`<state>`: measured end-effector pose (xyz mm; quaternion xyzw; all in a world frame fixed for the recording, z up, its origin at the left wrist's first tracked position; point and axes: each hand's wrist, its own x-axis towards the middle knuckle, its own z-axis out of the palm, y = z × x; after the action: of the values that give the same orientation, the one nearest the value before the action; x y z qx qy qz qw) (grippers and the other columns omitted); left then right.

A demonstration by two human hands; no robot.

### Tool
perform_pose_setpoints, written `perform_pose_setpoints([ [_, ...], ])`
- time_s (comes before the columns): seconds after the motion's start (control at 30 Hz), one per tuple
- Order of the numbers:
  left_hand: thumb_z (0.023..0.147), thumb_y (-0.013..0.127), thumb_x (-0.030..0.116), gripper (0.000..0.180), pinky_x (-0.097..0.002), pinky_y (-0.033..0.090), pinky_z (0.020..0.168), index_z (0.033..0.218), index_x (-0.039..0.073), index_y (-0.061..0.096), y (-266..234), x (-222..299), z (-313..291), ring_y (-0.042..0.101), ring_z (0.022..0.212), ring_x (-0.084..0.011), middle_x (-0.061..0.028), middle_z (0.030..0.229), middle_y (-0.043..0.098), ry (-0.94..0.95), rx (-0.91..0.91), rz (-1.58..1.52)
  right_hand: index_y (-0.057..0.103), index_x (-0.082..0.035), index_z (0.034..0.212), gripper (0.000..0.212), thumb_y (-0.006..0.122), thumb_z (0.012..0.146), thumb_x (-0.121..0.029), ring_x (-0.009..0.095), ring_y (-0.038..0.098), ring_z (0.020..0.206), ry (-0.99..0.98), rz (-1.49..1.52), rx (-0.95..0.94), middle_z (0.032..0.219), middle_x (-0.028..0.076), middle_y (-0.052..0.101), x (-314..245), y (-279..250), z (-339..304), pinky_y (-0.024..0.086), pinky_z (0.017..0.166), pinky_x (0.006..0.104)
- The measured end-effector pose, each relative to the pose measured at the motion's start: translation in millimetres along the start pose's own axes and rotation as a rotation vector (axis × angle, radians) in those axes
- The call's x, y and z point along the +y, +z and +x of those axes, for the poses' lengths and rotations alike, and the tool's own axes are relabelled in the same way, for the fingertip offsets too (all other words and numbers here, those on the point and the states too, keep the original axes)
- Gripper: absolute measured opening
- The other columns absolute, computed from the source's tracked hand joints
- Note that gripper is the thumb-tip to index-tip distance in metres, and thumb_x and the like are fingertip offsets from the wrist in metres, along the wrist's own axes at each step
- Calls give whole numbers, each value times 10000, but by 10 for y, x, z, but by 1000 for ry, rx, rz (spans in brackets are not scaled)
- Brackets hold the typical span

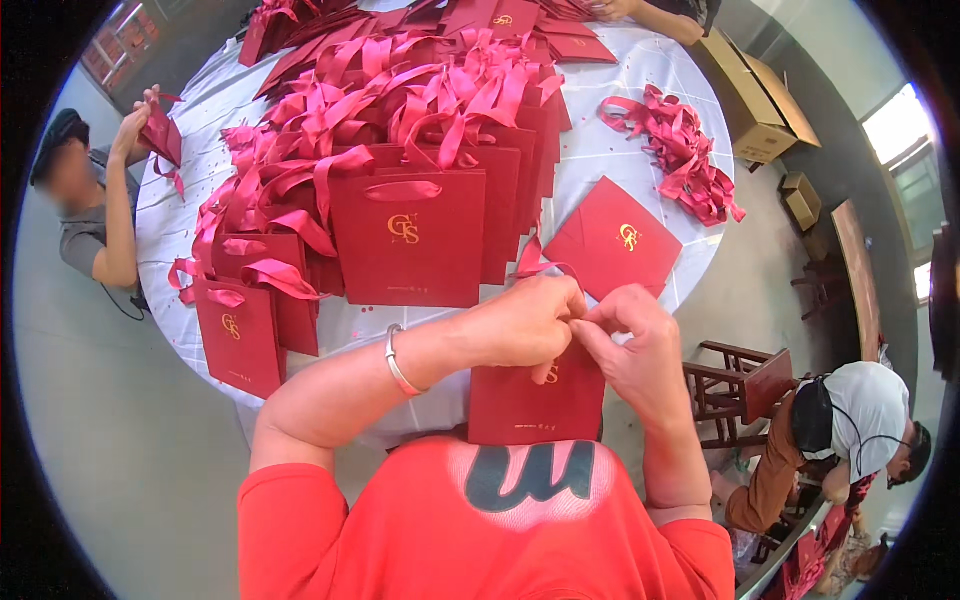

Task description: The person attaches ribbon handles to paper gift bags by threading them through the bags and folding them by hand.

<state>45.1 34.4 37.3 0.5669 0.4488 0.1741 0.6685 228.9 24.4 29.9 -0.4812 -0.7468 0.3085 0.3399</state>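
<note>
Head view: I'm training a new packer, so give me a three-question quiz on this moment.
1. True or false: both hands meet at the top edge of a red paper bag.
2. Which wrist wears the bracelet?
3. The loose ribbons lie on the table's: A) left side B) right side

Key: 1 true; 2 left; 3 B

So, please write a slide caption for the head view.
Both hands work at the top of a red gift bag.
</note>
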Motion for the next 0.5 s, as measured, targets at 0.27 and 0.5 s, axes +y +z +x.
perform_pose_setpoints([
  [0.27,902,574,17,154,-337,465,456,1010,-32,475,137,91,-66,623,513,-173,-132,752,643,107,159,67,664,19,917,69,633,864,-13,42,603,709,178,212,-384,760,9,664,153,-316,398,492,626,234],
  [0.5,820,662,59,185,-388,513,569,928,-42,551,252,-69,-53,690,639,-274,-206,700,644,369,373,379,668,0,984,158,691,831,-27,47,611,675,203,341,-820,775,-15,671,160,-396,723,483,594,225],
])
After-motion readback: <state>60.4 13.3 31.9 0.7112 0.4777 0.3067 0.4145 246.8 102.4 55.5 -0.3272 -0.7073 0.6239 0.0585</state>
